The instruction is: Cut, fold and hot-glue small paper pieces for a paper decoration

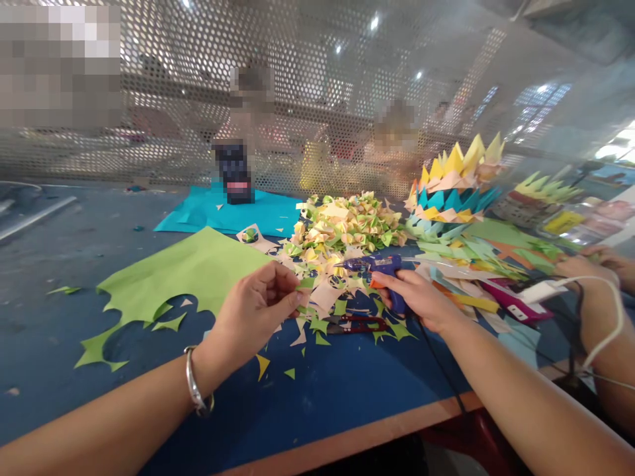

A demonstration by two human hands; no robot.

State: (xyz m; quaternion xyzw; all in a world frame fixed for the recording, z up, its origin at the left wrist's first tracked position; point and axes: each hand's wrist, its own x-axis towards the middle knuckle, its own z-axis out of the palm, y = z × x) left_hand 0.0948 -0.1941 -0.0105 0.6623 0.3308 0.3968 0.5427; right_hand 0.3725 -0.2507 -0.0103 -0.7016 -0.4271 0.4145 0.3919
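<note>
My right hand (424, 294) is wrapped round a blue hot glue gun (384, 264) with an orange trigger, its nozzle pointing left. A dark cord runs down from its handle. To the left, my left hand (255, 314) pinches a small green paper piece (306, 283) close to the nozzle; the fingers partly hide it. Beneath both hands lie paper scraps (327, 297) and a pair of red-handled scissors (360, 324). Beside my left hand rests a large green paper sheet (183, 271) with rounded cut-outs along its edge.
Behind the hands rises a heap of small folded paper pieces (352, 225). A tiered paper-point decoration (454, 188) stands right of it, near paper strips. Blue sheets (268, 215) lie at the back. At right, another person's hands (590, 268) are near a white cable (618, 311).
</note>
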